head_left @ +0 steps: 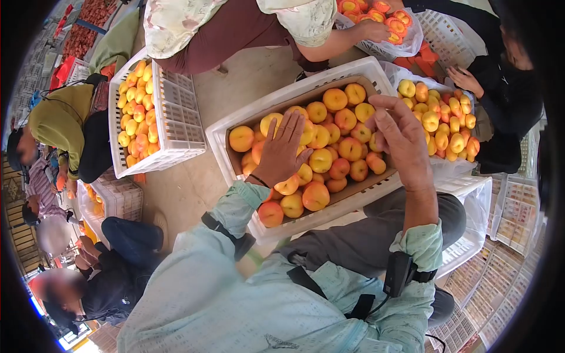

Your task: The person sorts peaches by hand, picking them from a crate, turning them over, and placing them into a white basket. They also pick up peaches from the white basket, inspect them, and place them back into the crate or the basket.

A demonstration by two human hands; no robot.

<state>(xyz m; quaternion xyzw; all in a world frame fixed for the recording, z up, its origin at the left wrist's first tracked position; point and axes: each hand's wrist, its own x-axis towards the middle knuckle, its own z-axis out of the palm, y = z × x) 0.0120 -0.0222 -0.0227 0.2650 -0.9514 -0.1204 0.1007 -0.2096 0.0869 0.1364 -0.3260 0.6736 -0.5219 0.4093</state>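
Observation:
A white plastic crate (276,100) lined with brown cardboard rests on my lap, full of yellow-orange peaches (329,147). My left hand (281,152) lies flat on the fruit at the crate's left side, fingers spread, holding nothing. My right hand (403,141) hovers over the crate's right edge with the fingers loosely curled and apart; I see nothing in it. A black band and sensor sit on each of my wrists.
A second white crate (176,126) of peaches stands to the left, a third crate (438,120) to the right. Other people crouch around: one at the top reaching into a bag of halved peaches (382,17), one at the right, several at the left. Stacked trays lie at the lower right.

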